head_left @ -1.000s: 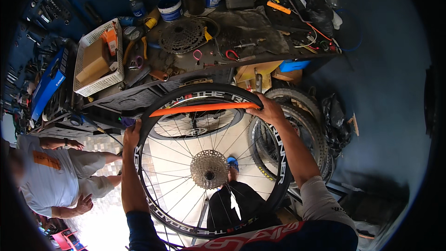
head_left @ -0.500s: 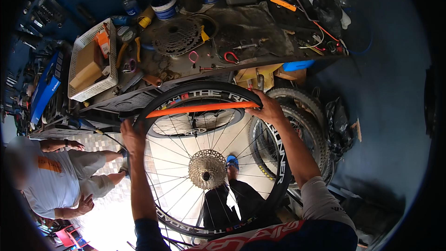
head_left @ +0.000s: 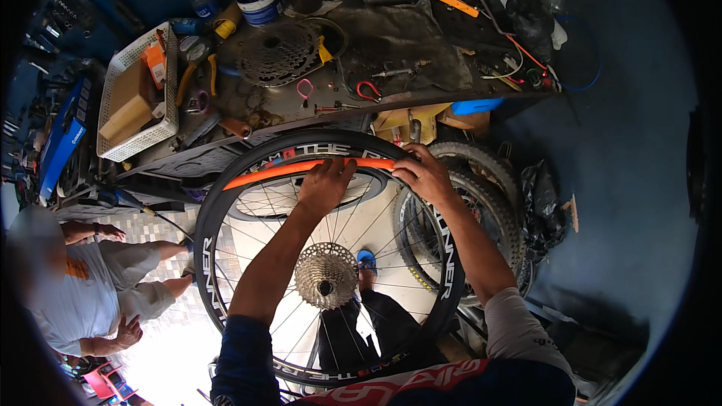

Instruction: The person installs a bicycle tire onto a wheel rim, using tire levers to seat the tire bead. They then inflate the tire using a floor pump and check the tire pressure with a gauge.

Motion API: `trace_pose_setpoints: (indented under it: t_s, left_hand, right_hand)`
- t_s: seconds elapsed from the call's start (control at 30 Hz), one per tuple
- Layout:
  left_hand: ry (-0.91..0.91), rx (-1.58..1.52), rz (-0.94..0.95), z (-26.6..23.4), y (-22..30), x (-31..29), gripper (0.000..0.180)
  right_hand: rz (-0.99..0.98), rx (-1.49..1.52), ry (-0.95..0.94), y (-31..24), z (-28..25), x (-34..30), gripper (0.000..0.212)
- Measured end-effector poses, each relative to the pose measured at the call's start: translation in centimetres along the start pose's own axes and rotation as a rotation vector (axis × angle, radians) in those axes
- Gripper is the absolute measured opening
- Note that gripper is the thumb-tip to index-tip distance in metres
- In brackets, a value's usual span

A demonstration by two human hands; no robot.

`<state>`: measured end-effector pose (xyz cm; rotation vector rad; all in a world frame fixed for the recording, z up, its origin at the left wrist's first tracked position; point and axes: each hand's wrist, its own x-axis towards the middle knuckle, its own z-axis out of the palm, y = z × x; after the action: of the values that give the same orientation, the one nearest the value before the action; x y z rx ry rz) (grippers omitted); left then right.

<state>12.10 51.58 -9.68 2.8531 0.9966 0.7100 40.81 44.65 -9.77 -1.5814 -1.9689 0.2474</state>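
A bicycle wheel (head_left: 207, 274) with a black tyre and white lettering stands before me, with a silver cassette (head_left: 312, 274) at its hub. Along the upper inner edge of the tyre runs a bright orange strip (head_left: 274, 171), taut and slightly bowed; its left part lies against the rim. My left hand (head_left: 325, 186) is closed over the strip at the top middle, fingers toward the rim. Just to its right, my right hand (head_left: 423, 177) pinches the strip where it meets the tyre, fingers reaching over the tyre. The strip's right end is hidden by that hand.
A dark workbench (head_left: 421, 37) holds a white basket (head_left: 139, 154), a large sprocket cassette (head_left: 278, 56), pliers and blue tubs (head_left: 259, 4). More wheels (head_left: 492, 218) lean below it at right. Another person (head_left: 90, 286) is at the left.
My left hand has moved right from the wheel's left edge to the top middle, onto the orange strip. The strip's left part now sits closer to the rim. My right hand has barely shifted.
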Motion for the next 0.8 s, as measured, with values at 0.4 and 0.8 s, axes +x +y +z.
trace_pose_setpoints:
  t_s: [0.4,0.8]
  left_hand:
    - [-0.037,0.145,0.011,1.3,-1.4,2.3,0.021]
    - [0.068,0.059,0.052,2.3,-2.8,3.4,0.014]
  right_hand:
    - [-0.184,-0.273,0.154,-1.1,1.6,0.6,0.018]
    - [-0.026,-0.301,0.076,-1.0,2.8,2.1,0.034]
